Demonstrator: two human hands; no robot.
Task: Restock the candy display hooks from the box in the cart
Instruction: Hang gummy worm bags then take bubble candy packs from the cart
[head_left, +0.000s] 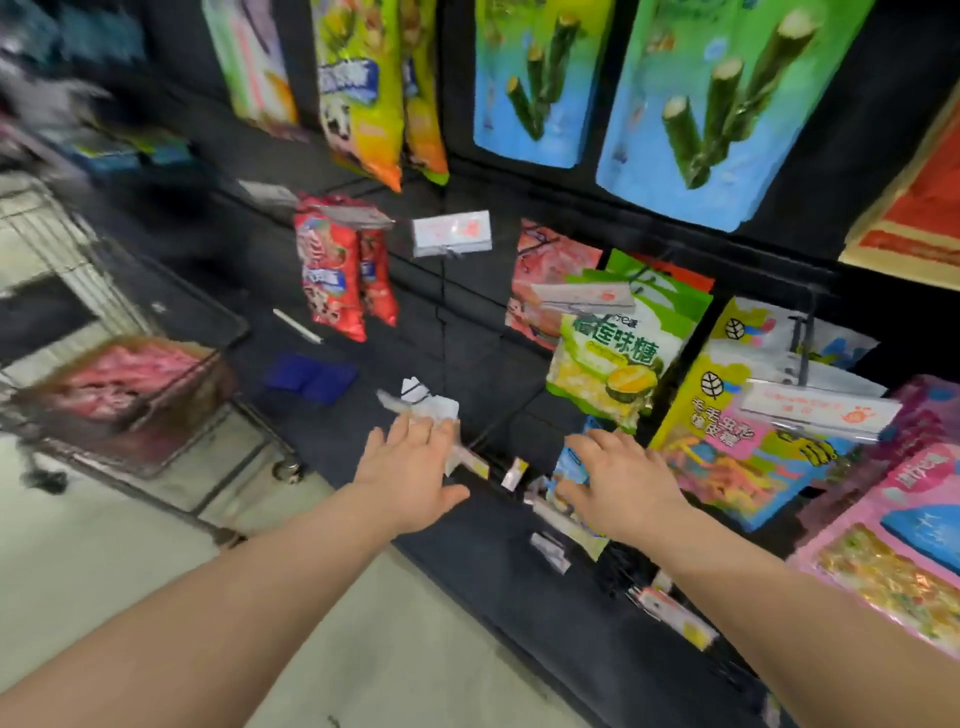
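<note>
Left hand, fingers straight, touches a blurred white packet down-left of the green bag. Right hand, fingers spread, holding nothing, covers a blue bag just below the green bag. The box of pink candy sits in the cart, well left of the green bag.

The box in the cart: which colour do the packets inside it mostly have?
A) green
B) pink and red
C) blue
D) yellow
B: the packets that show in the open box, which stands in the wire cart, are pink and red.
</note>
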